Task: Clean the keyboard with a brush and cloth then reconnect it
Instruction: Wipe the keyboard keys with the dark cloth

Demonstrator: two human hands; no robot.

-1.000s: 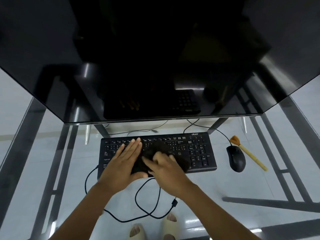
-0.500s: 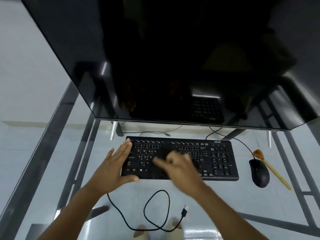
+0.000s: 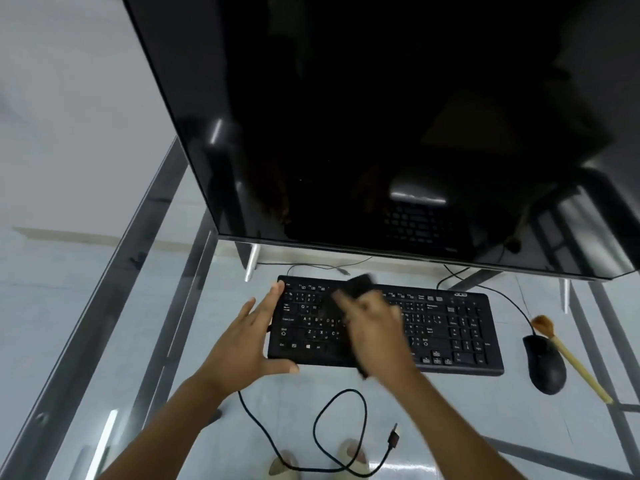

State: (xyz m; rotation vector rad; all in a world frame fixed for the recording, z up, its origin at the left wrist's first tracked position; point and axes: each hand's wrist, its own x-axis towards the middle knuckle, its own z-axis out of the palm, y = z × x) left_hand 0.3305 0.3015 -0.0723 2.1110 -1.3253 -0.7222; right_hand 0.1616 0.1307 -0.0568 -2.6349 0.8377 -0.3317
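Note:
A black keyboard (image 3: pixel 446 327) lies flat on the glass desk below the monitor. My left hand (image 3: pixel 247 336) braces its left end, fingers straight along the edge and thumb under the front corner. My right hand (image 3: pixel 372 327), blurred by motion, holds a black cloth (image 3: pixel 358 284) over the middle keys. The keyboard's cable (image 3: pixel 322 424) loops on the glass in front, and its USB plug (image 3: pixel 393 436) lies loose, unplugged. A wooden-handled brush (image 3: pixel 568 358) rests on the desk at the far right, beside the mouse.
A large dark monitor (image 3: pixel 381 116) overhangs the back of the desk on silver feet. A black wired mouse (image 3: pixel 545 363) sits right of the keyboard. The glass desk (image 3: pixel 194 341) shows its metal frame and my sandalled feet beneath.
My left hand slid from the keys to the keyboard's left edge. My right hand keeps wiping with the cloth, now further back. The camera turned left, shifting everything rightward in view.

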